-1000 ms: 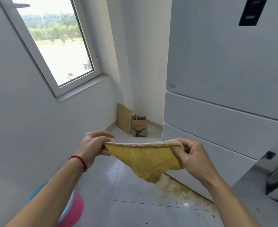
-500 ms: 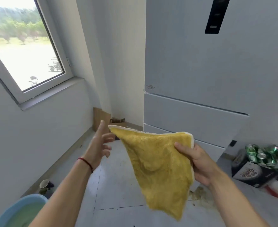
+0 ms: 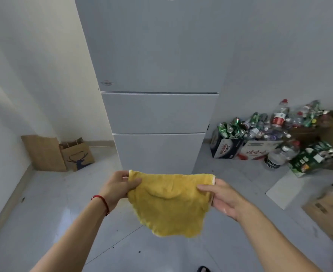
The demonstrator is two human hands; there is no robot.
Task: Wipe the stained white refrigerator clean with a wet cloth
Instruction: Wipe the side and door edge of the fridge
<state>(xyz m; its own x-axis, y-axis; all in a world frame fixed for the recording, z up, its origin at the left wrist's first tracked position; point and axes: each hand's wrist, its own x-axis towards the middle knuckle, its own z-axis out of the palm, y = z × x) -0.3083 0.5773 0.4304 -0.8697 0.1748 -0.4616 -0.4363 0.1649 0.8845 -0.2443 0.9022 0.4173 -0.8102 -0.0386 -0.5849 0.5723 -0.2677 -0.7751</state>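
Observation:
A tall white refrigerator [image 3: 157, 112] stands straight ahead, with a large upper door and two drawers below. A yellow cloth [image 3: 169, 205] hangs spread out in front of its bottom drawer, held by its two upper corners. My left hand [image 3: 120, 188] pinches the left corner; a red string circles that wrist. My right hand [image 3: 222, 196] pinches the right corner. The cloth is held clear of the refrigerator and hides the floor at its foot.
Two brown paper bags [image 3: 63, 154] lean in the left corner. Boxes piled with crushed cans and plastic bottles [image 3: 263, 134] crowd the floor to the right. A flat white sheet [image 3: 285, 191] and a cardboard box [image 3: 330, 214] lie nearer on the right. Grey tiled floor [image 3: 59, 203] lies below.
My left hand, which had let go half a second ago, has gripped the cloth's left corner again. The view swung right: the window is gone and the refrigerator is now centred.

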